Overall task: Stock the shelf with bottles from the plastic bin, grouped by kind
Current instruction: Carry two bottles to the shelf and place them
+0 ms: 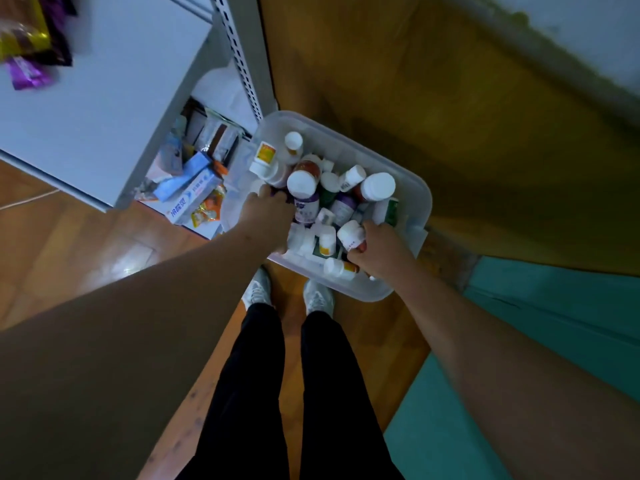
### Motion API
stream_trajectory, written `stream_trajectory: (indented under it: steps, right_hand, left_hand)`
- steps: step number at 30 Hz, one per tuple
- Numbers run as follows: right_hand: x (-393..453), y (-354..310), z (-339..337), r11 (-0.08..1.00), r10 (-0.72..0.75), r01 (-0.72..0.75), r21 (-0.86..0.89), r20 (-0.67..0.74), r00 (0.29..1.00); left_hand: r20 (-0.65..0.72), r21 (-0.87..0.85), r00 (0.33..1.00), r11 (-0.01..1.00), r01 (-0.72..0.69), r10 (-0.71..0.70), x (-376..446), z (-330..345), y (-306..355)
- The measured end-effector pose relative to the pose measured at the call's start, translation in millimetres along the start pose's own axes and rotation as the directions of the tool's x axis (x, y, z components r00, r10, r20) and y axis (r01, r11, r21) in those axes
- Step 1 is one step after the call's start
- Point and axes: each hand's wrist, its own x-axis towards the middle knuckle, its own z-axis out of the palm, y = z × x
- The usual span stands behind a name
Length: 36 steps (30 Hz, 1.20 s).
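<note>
A clear plastic bin [420, 188] stands on the wooden floor in front of my feet, filled with several white-capped bottles with purple, green, red and orange labels. My right hand [382, 252] is at the bin's near right side and grips a white-capped bottle with a red base [350, 234]. My left hand [268, 216] reaches palm-down into the bin's left side beside a large purple-labelled bottle [304, 194]. Its fingertips are hidden among the bottles, so I cannot tell whether it holds one.
A white metal shelf unit [104, 109] stands left of the bin. Its low shelf holds toothpaste boxes [192, 194] and packets, and snack bags [29, 39] lie on the upper board. A teal mat [540, 341] lies to the right. My shoes [256, 289] touch the bin's near edge.
</note>
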Motion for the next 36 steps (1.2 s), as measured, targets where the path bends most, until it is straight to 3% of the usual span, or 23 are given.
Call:
stream_trajectory:
  steps: [5, 9, 13, 15, 18, 20, 24, 28, 36]
  right_hand:
    - [-38, -13, -33, 0.965, 0.015, 0.023, 0.26, -0.14, 0.99]
    - [-81, -40, -71, 0.919, -0.071, 0.146, 0.367, -0.212, 0.975]
    - [-132, -79, -107, 0.853, -0.154, 0.245, 0.46, -0.226, 0.962]
    - [-157, -99, -117, 0.804, -0.238, 0.294, 0.517, -0.173, 0.956]
    - [-187, -141, -123, 0.727, -0.366, 0.357, 0.586, -0.109, 0.924]
    - [-203, -178, -123, 0.685, -0.459, 0.392, 0.614, -0.053, 0.887]
    - [-240, -252, -110, 0.635, -0.634, 0.508, 0.582, 0.016, 0.773]
    - [-272, -322, -84, 0.62, -0.709, 0.581, 0.528, 0.059, 0.703]
    - [-325, -472, -75, 0.485, -0.82, 0.719, 0.498, -0.026, 0.571]
  left_hand:
    - [-0.004, -0.363, 0.993, 0.926, 0.107, -0.117, -44, -32, -13]
    - [0.021, -0.727, 0.982, 0.671, 0.145, -0.189, -106, -68, -19]
    - [0.112, -0.949, 0.943, 0.247, 0.195, -0.312, -188, -92, -20]
    - [0.187, -0.982, 0.909, -0.052, 0.181, -0.373, -227, -93, -21]
    - [0.306, -0.813, 0.87, -0.582, 0.027, -0.387, -282, -89, -21]
    - [0.341, -0.649, 0.862, -0.758, -0.072, -0.374, -316, -86, -24]
    - [0.343, -0.581, 0.817, -0.788, -0.203, -0.463, -372, -70, -48]
    - [0.262, -0.658, 0.755, -0.684, -0.316, -0.601, -426, -50, -89]
    - [0.238, -0.623, 0.542, -0.555, -0.552, -0.806, -511, -27, -192]
